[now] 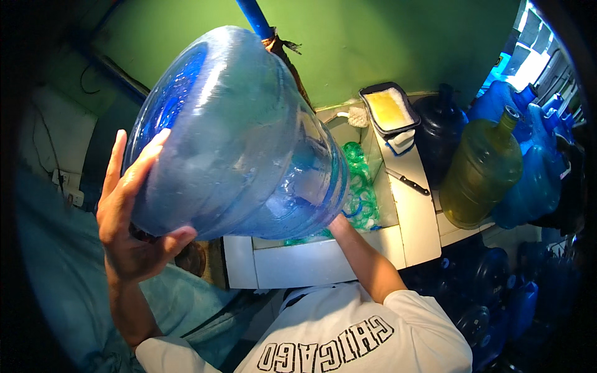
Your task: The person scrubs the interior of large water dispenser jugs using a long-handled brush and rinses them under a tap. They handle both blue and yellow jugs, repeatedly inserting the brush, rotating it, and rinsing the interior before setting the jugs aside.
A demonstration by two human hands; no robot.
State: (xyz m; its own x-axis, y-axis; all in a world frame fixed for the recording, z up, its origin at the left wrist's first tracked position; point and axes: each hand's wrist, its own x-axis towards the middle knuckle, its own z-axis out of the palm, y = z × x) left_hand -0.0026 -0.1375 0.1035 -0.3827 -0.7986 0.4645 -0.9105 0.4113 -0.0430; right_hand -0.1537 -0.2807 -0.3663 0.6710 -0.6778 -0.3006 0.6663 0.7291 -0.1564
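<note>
A large translucent blue water jug [230, 143] is tilted in front of me, its round base toward the upper left. My left hand [134, 211] grips the base end, the thumb below and the fingers spread along its side. My right forearm reaches up to the jug's lower right side. Only the wrist end of my right hand [337, 226] shows plainly; its fingers are hidden behind the jug, as is the jug's neck. Beyond the jug, a white-tiled basin [392, 239] holds many green, ring-like plastic pieces [360, 180] and a few blue ones.
On the basin's right ledge lie a black-handled knife [408, 182] and a black tray [390, 109] with yellow and white contents. A brush [357, 117] rests at the back corner. A yellowish-green jug [482, 168] and several blue jugs [528, 180] crowd the right. A blue pipe [255, 18] slants above.
</note>
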